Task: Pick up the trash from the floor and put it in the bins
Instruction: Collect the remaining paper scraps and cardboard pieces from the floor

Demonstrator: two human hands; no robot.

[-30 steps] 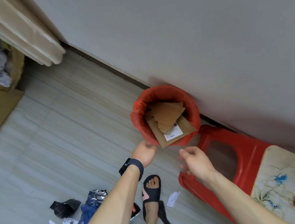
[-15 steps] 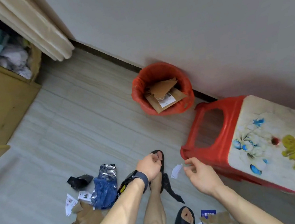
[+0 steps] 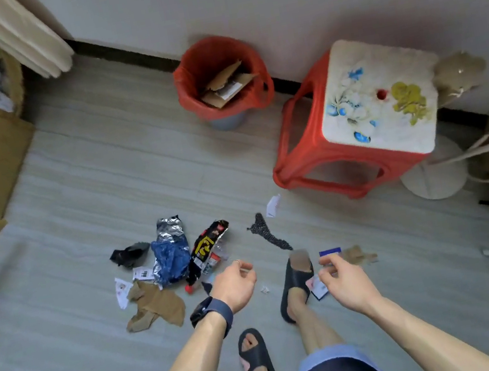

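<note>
On my feed the left hand (image 3: pixel 236 286) hangs low over the floor (image 3: pixel 104 177) with its fingers loosely curled and nothing in them. A dark watch (image 3: pixel 211 310) sits on that wrist. The right hand (image 3: pixel 346 278) is the same, relaxed, half-curled and empty as far as I can see.

Most of the trash lies just ahead and to the left of the left hand. A black-and-yellow snack packet (image 3: pixel 208 247) is nearest its knuckles, with a blue and silver wrapper (image 3: pixel 170 254) touching it. A crumpled black bag (image 3: pixel 129 254) is further left. A brown stocking (image 3: pixel 156 305) lies beside the left wrist, and white paper tags (image 3: pixel 122 290) lie at its far edge.

Between the two hands I see a tiny white scrap (image 3: pixel 265 289), and further ahead a dark patterned strip (image 3: pixel 268 233). Near the right hand's fingertips lie a blue card (image 3: pixel 330 252) and a brown scrap (image 3: pixel 358 255).

The red-lined bin (image 3: pixel 204 58) stands against the wall, well apart from both hands, with cardboard (image 3: pixel 228 85) in it. A red stool (image 3: pixel 288 145) stands just to its right.
</note>
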